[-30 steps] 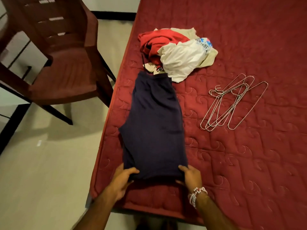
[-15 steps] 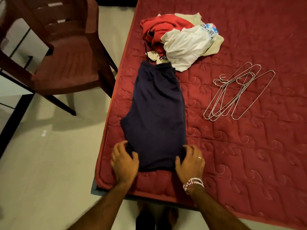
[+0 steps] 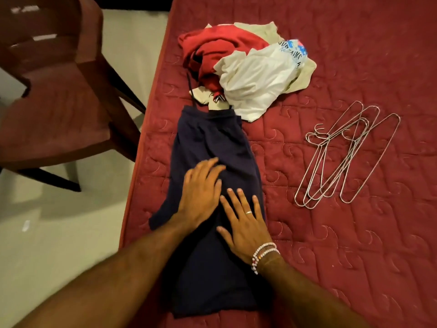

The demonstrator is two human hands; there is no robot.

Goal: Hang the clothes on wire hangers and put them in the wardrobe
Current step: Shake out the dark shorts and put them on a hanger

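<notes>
Pressing flat, item one: my left hand (image 3: 201, 197), fingers spread, palm down on the navy garment (image 3: 212, 147), gripping nothing.

Item two: my right hand (image 3: 246, 223), also splayed and flat on the same cloth just beside the left, ring and beaded bracelet (image 3: 262, 254) visible; it holds nothing.

Item three: the navy garment, laid lengthwise along the left edge of the red mattress (image 3: 343, 245), one lower corner lapping over the side. Whether it is shorts or a folded shirt, I cannot tell.

Item four: the clothes pile (image 3: 246, 67), red, white and cream pieces, touching the navy garment's far end.

Item five: the wire hangers (image 3: 343, 157), a loose stack well to my right, hooks overlapping.

Item six: a brown chair (image 3: 54, 95) beside the bed. No wardrobe in view.

Risks, as I judge them: the overhanging corner may drag the garment floorward once I lift my palms; the hangers may snag together when I pick one; smooth fabric may slide off a thin wire.
</notes>
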